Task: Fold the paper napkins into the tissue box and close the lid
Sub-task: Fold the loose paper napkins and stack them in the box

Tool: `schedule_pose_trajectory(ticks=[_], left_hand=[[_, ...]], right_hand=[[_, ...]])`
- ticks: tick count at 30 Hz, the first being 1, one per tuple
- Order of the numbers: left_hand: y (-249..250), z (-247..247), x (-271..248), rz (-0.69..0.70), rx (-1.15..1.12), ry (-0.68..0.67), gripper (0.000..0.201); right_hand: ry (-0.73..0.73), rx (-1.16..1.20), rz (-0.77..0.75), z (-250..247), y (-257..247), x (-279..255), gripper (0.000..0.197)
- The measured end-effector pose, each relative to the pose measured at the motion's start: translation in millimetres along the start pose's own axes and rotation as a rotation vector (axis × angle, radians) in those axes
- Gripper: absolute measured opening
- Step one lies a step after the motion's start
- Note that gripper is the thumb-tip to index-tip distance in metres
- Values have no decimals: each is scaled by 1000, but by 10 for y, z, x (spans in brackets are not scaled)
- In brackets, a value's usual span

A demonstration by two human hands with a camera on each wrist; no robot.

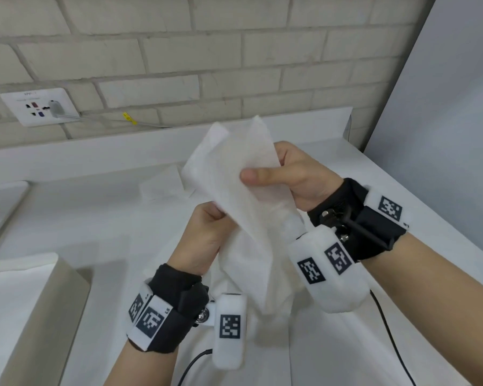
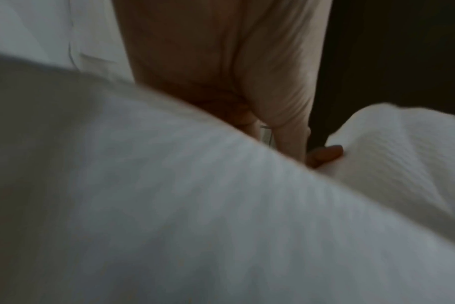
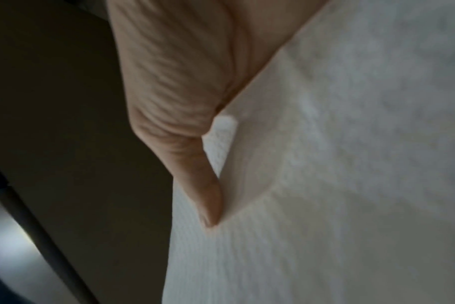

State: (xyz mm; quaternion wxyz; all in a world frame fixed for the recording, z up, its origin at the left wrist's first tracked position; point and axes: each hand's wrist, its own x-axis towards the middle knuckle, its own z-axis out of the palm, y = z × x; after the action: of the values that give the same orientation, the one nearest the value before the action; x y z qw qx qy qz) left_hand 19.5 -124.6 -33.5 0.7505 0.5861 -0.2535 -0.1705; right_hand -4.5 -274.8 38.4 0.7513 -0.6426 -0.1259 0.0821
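A white paper napkin point(image 1: 234, 174) hangs in the air above the white table, held between both hands. My right hand point(image 1: 265, 175) pinches its upper part, thumb on the near face and fingers behind. Lower down, my left hand point(image 1: 214, 215) grips the napkin's left edge, fingers hidden behind the paper. In the right wrist view the thumb point(image 3: 208, 195) presses on the napkin point(image 3: 325, 185). Napkin point(image 2: 195, 205) fills most of the left wrist view, blurred. Another napkin point(image 1: 162, 185) lies flat on the table behind. A pale box point(image 1: 25, 316) stands at the lower left.
A brick wall with a socket plate point(image 1: 38, 107) and a plugged cable runs behind the table point(image 1: 81, 218). More white paper point(image 1: 234, 274) lies under the hands. A tray-like white edge point(image 1: 3, 196) sits at the far left. Black cables point(image 1: 388, 330) trail near the front edge.
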Motion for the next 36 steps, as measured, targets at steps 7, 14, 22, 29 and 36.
schedule_pose_trajectory(ticks=[7,14,22,29,36], left_hand=[[-42,-212,1,180,184,519,16],[-47,-383,-16,294,307,586,37],[174,-78,-137,502,317,338,40],[64,-22,-202,523,447,356,9],[24,-97,-199,462,458,359,11]], right_hand=[[376,78,-455,-201,-241,-65,12],[406,-202,-450,-157,-190,-165,2],[506,-118,-381,142,105,71,13],[546,84,-255,179,204,134,19],[487,406,13,19,328,181,65]])
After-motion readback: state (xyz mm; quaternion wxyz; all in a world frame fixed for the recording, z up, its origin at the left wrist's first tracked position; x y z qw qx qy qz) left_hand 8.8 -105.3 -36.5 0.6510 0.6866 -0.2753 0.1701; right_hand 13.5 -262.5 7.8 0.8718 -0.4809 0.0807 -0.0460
